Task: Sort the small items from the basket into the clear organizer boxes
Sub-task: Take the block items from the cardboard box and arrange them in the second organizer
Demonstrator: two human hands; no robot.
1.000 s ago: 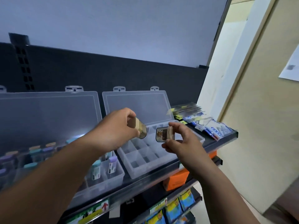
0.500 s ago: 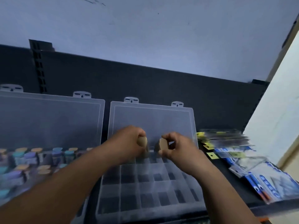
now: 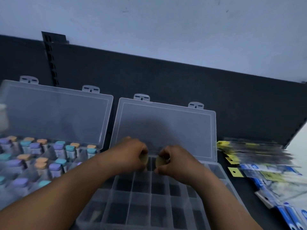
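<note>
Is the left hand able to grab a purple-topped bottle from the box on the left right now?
Probably not right away. The lid stands open and nothing covers the purple-topped bottle, so the way looks free, but the left hand grips a small item and has no spare fingers.

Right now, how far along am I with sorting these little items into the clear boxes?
Done: the left box holds rows of colour-capped bottles. In hand: your left hand and right hand each hold a tan-capped item over the back row of the right box. Left: the right box's visible compartments look empty, and how many items remain to sort is not in view.
</note>
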